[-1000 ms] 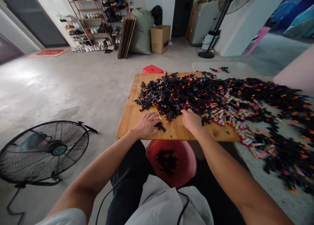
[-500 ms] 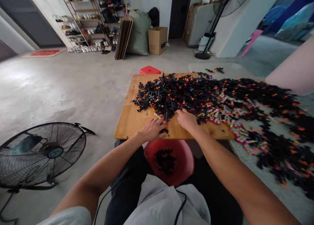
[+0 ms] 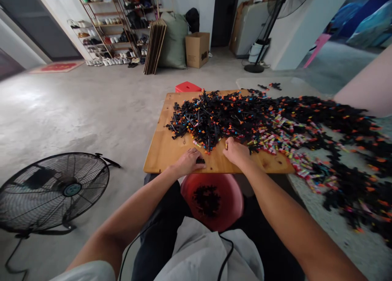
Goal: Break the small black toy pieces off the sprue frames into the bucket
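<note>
Head view: left hand [image 3: 190, 161] curls over one small black piece [image 3: 200, 161] at the counter [image 3: 159, 152] edge, mid-frame; right hand [image 3: 235, 151] pinches into the pile [image 3: 232, 117] beside it. These pieces look light, stiff and tangly, best pinched singly by the stem.

Round black metal floor fan [image 3: 53, 190] sat lower left on grey concrete. Brown cardboard box [image 3: 197, 49] and green sack [image 3: 173, 40] stood top centre, beside the metal shoe rack [image 3: 107, 25]. Small red plastic stool [image 3: 188, 87] behind the board.
</note>
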Demonstrator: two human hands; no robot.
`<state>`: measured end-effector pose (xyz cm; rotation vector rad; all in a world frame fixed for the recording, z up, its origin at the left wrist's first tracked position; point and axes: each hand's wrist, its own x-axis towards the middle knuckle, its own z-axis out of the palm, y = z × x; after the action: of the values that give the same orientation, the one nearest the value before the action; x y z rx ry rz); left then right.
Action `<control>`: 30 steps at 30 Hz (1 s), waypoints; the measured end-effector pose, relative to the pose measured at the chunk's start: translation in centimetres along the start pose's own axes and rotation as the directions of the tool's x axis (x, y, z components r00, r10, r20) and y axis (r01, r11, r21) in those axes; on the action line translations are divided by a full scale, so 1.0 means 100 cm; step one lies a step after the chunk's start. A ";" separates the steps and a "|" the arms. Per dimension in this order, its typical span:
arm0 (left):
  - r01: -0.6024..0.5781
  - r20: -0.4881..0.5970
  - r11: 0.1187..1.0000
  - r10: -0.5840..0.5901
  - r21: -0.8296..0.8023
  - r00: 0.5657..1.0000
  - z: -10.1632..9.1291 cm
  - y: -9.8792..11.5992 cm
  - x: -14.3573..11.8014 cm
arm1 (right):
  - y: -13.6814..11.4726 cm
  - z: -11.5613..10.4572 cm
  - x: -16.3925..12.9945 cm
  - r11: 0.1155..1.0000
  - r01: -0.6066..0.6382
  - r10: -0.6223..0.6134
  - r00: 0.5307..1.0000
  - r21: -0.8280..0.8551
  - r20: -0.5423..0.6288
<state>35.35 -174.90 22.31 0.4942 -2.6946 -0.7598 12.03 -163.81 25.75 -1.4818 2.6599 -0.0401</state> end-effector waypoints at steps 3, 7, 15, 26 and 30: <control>0.068 0.007 0.997 -0.068 -0.043 0.998 0.000 0.004 -0.001 | -0.001 0.004 0.000 0.999 -0.040 0.041 0.998 0.030 -0.042; 0.100 0.028 0.995 -0.099 -0.024 0.995 -0.003 0.009 -0.003 | 0.000 0.005 0.007 0.996 -0.078 0.082 0.991 0.044 -0.102; 0.145 -0.129 0.934 -0.196 -0.326 0.972 -0.005 0.013 -0.004 | -0.007 0.005 -0.012 0.886 0.054 0.034 0.983 0.461 -0.182; 0.095 -0.046 0.832 -0.143 -0.547 0.989 -0.009 0.052 0.002 | -0.026 0.019 -0.084 0.109 0.038 -0.140 0.990 0.993 -0.023; 0.112 -0.018 0.832 -0.145 -0.543 0.989 -0.011 0.056 0.001 | -0.019 0.015 -0.088 0.259 0.099 -0.128 0.989 0.961 -0.067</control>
<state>34.28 -170.95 26.33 0.5396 -2.2529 -1.4588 18.41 -157.34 24.97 -1.0897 1.6874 -1.3923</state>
